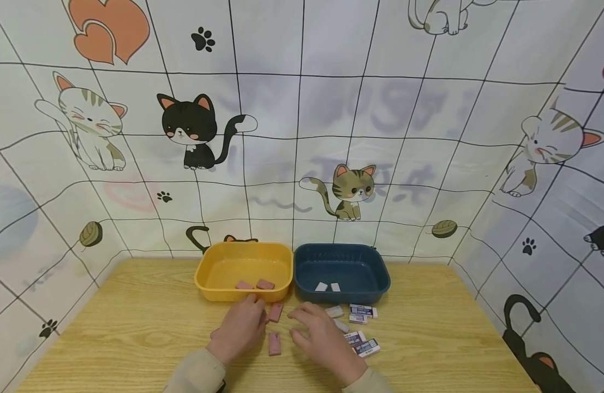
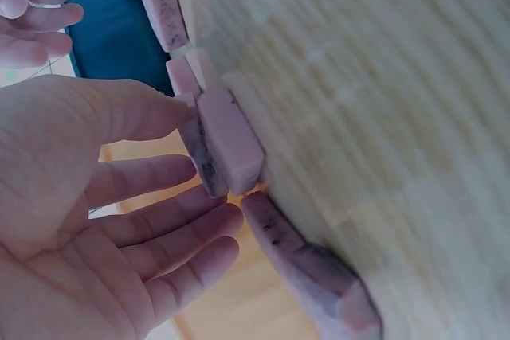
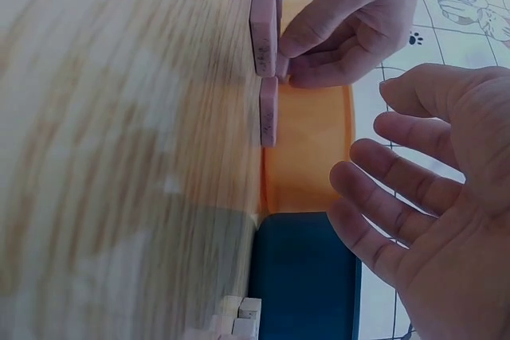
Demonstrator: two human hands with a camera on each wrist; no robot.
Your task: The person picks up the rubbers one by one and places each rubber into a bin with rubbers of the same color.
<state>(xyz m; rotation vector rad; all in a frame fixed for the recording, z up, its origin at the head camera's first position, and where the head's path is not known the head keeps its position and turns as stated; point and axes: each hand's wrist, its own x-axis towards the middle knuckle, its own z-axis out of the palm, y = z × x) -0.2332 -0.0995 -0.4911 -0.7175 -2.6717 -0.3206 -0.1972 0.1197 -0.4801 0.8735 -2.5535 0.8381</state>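
My left hand [image 1: 240, 330] pinches a smudged pink eraser [image 2: 203, 149] between thumb and fingers, just in front of the yellow bin [image 1: 208, 289]. Beside it in the left wrist view lies a cleaner pink eraser [image 2: 231, 141]. Two more pink erasers, one close to the bin [image 1: 275, 312] and one nearer the front [image 1: 274, 344], lie between my hands. Relaxed and holding nothing, my right hand [image 1: 321, 335] hovers over the table, its fingers spread in the right wrist view. Two pink erasers [image 1: 265, 284] rest inside the yellow bin.
A dark blue bin [image 1: 341, 297] touches the yellow one on the right and holds two white erasers [image 1: 321, 286]. Right of my right hand lie white erasers [image 1: 334, 311] and several erasers in printed sleeves [image 1: 366, 347]. A cat-patterned cloth [image 1: 272, 164] hangs behind the wooden table [image 1: 429, 338].
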